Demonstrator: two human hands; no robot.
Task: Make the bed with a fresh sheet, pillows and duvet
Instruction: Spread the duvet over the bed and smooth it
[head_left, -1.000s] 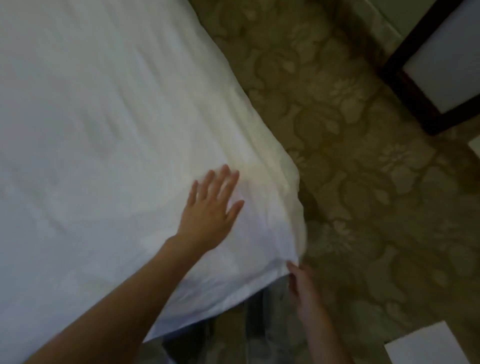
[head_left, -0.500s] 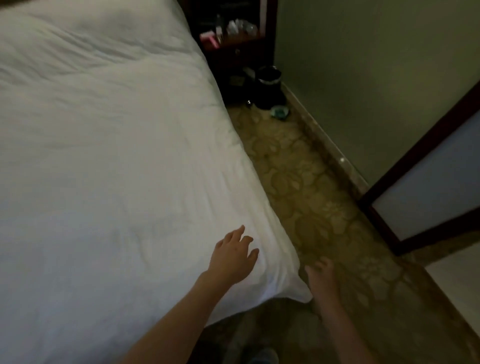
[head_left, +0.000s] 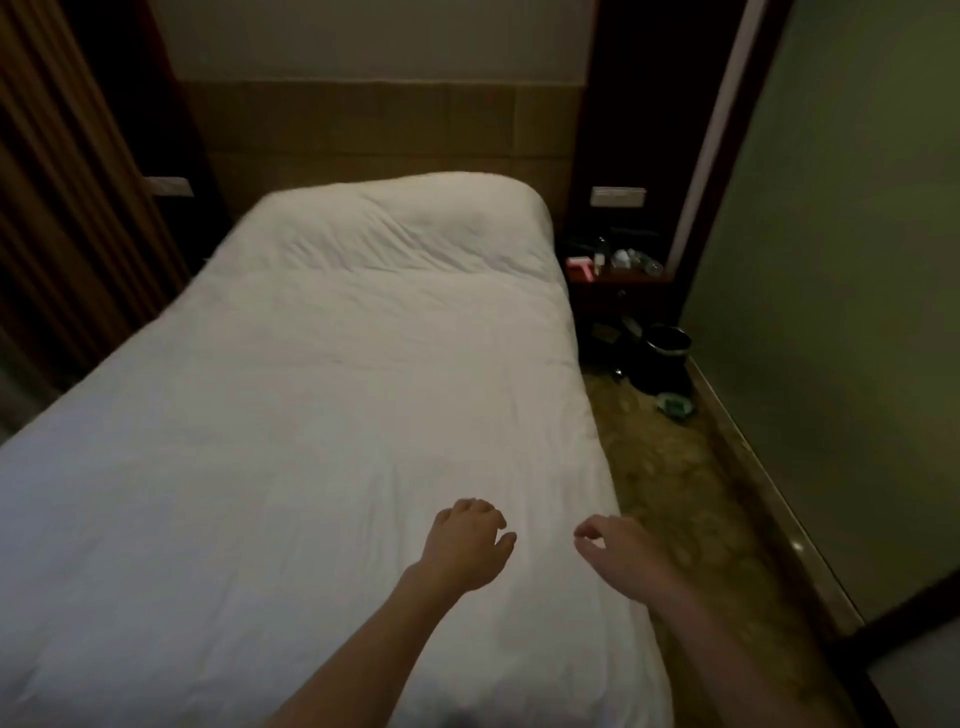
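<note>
The bed (head_left: 311, 415) takes up most of the view, with a white duvet (head_left: 291, 493) spread over the whole thing and humped up at the far end by the headboard (head_left: 384, 135), probably over pillows, though it's too dim to be sure. Patterned carpet (head_left: 691, 499) runs down the right side along the wall (head_left: 852, 260). A dark nightstand (head_left: 618, 291) sits in the far right corner with some small stuff on top that I can't make out, and a black bin (head_left: 667, 358) stands on the floor just in front of it. Both hands hang over the near right part of the duvet, close together: left hand (head_left: 465, 545) and right hand (head_left: 621, 551), each grip loosely curled with nothing in it.
</note>
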